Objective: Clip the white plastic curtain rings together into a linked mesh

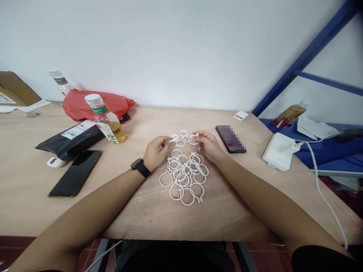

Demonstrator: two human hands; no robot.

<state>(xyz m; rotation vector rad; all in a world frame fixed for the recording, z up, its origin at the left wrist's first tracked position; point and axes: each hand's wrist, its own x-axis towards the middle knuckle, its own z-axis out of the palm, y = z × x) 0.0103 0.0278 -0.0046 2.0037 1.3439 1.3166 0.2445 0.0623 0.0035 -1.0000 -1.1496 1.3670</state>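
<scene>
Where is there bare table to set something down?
Behind the rings, before the wall; also between the right forearm and white adapter. Crowded: among the rings, and around the front bottle, black parcel and red bag.

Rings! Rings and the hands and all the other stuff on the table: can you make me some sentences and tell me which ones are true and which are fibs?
1. The rings on the table are white. True.
2. The right hand is holding a pen. False: its fingers are at one of the rings.
3. The left hand has a watch on its wrist. True.
4. A phone lies to the left of the left forearm. True.
5. The bottle by the red bag is full to the top. False: the yellow liquid is only in its lower part.
</scene>
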